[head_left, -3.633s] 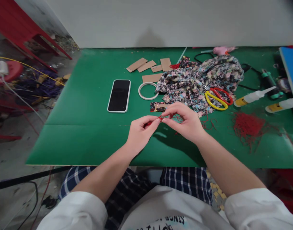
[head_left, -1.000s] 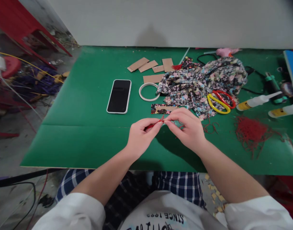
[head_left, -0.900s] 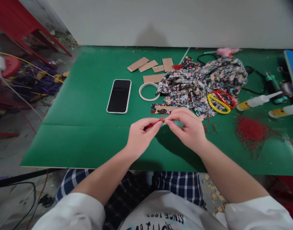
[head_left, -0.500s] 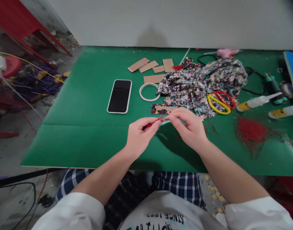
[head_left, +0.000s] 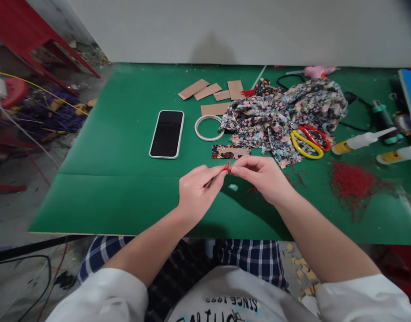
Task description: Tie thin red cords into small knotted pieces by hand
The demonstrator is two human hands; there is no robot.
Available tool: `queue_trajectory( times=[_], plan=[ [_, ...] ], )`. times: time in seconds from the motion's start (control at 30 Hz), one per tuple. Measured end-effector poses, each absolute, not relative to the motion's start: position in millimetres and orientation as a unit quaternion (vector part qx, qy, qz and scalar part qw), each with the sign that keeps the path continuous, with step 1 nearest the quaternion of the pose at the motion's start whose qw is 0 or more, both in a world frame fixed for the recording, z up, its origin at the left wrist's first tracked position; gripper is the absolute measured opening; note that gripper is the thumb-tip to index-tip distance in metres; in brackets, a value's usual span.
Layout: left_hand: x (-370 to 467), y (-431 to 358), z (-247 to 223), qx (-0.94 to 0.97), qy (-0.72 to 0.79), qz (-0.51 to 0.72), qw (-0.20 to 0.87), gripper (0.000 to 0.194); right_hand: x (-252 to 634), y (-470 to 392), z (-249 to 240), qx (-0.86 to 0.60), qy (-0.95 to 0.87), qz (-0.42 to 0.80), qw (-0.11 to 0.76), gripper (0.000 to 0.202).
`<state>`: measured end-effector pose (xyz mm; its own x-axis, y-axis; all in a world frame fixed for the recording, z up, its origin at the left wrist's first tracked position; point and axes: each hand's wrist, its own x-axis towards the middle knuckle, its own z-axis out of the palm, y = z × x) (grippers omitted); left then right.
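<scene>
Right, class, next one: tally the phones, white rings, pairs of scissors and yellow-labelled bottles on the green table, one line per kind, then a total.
Phone: 1
White ring: 1
Pair of scissors: 1
Yellow-labelled bottles: 2
Total: 5

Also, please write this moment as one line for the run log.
left hand: pinching red strands | right hand: pinching same strands | phone: face up, left of white ring | scissors: unheld
</scene>
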<state>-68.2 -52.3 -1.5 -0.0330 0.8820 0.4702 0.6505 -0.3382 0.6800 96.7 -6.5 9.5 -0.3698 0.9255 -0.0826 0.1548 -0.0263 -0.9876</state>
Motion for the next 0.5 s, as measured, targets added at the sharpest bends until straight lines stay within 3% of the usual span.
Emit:
queue_trajectory(
  times=[0.23, 0.5],
  plan=[
    [-68.1, -52.2, -2.6, 0.684, 0.562, 0.446, 0.132, 0.017, 96.1, -7.2, 7.7, -0.434, -0.612, 0.563, 0.347, 0.021],
    [-67.4, -50.5, -2.5, 0.685, 0.559, 0.447, 0.135, 0.016, 94.5, -9.7, 9.3, -0.413, -0.69, 0.457, 0.38, 0.009]
  ],
)
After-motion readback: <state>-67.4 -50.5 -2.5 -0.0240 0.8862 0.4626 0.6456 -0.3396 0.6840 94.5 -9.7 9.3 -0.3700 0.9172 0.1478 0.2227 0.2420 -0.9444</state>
